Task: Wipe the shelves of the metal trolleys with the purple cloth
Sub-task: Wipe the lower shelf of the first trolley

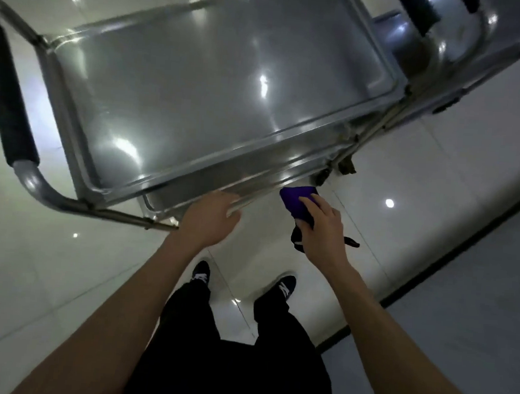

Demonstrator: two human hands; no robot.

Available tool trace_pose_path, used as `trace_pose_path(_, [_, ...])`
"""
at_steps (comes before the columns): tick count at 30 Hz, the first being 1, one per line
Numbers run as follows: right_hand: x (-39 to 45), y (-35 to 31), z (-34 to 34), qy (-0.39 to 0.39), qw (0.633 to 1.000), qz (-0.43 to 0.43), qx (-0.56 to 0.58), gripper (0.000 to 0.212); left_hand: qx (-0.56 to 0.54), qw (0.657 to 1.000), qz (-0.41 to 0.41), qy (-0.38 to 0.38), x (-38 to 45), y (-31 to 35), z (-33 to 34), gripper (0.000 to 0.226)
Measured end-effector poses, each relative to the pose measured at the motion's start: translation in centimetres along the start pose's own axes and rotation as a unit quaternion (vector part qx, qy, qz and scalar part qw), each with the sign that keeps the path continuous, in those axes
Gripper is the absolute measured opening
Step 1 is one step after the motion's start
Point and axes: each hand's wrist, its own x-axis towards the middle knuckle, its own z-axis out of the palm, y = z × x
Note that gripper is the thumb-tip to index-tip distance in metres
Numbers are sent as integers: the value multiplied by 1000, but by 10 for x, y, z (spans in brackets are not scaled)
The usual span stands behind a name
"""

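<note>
**Cloth at the near rail, shelf lying up and to the left of it**

At the far left stands the trolley's handle (12,93), a bent tube with a dark sleeve, at the short end of the near metal trolley (197,100). Its top shelf (180,92) is a long tray whose long axis runs from lower left to upper right in the head view, with a raised lip all round.

Moving right, the left hand (211,215) rests on the near long rail, its fingers curled over the edge. This looks like a steadying hold.

Just right of it, the right hand (320,222) holds the purple cloth (296,204), folded into a pad, with fingers laid over the top and the thumb apparently beneath. The pad sits just beside the near rail, at or slightly below its level, over the floor (407,182) and not on the tray. Its long axis points up and left, roughly across the shelf's width. A dark strap (295,239) dangles under the wrist.

The shelf surface lies up and left of the cloth hand, which is the nearer for wiping; I judge the next stroke must first lift over the lip.

At the upper right, a second trolley (448,40) is partly visible.
</note>
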Motion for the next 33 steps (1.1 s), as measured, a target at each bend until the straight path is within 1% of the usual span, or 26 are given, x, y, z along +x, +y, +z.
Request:
trace_pose_path(6, [37,-14,27,-64,994,-78,-35,50,-55,992,-90,68,-25,-25,20,48])
trace_pose_path(10, [51,-29,63,-96,987,-115,-51,50,-84,985,-129,81,-23,-58,34,47])
trace_pose_path(15, [74,-33,107,-122,978,-154,-68,49,-91,977,-163,105,-21,-93,58,46])
trace_pose_path(22, [109,-13,137,-148,966,-196,-76,49,-82,963,-227,122,-35,-106,98,48])
trace_pose_path(28, [138,0,159,-135,964,-219,-72,49,-59,961,-222,155,-8,-109,112,46])
trace_pose_path(31, [155,1,179,-119,965,-230,-48,49,-49,962,-203,177,21,-123,119,44])
trace_pose_path(33, [170,1,199,-106,966,-234,-36,49,-38,966,-182,177,45,-139,125,43])
